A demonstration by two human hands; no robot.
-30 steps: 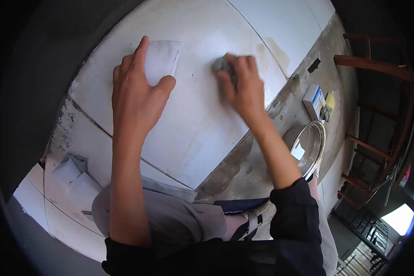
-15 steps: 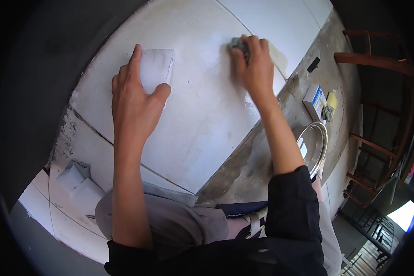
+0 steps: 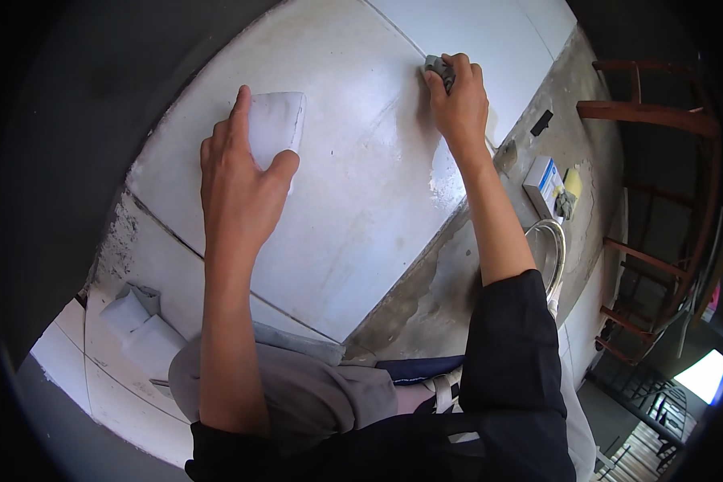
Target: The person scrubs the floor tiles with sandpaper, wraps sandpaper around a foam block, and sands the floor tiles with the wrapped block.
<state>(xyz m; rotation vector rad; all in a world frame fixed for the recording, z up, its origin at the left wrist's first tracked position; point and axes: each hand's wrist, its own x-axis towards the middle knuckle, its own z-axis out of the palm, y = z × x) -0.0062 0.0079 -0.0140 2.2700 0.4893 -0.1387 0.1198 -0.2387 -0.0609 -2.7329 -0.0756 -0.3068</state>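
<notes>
My left hand (image 3: 245, 181) lies over a white rectangular block (image 3: 277, 124), its thumb along the near right side and its fingers on the left. The block has a thin dark line down its right edge and rests against the large white tiled surface (image 3: 353, 209). Farther off and to the right, my right hand (image 3: 460, 108) is closed around a crumpled grey cloth (image 3: 439, 71), pressed to the tile close to a joint line. Part of the cloth is hidden by the fingers. Beneath that hand the tile looks wet, with pale flaky patches (image 3: 446, 181).
A metal basin (image 3: 560, 257) stands beside my right forearm. Beyond it are a blue-and-white box (image 3: 543, 183), a yellow item with grey cloth (image 3: 570, 189) and a black strip (image 3: 541, 122). Wooden furniture (image 3: 651, 112) lines the right. White folded pieces (image 3: 140, 321) lie lower left.
My right hand and the grey cloth have moved right and slightly away across the tile. My left hand stays on the white block; the view has shifted slightly.
</notes>
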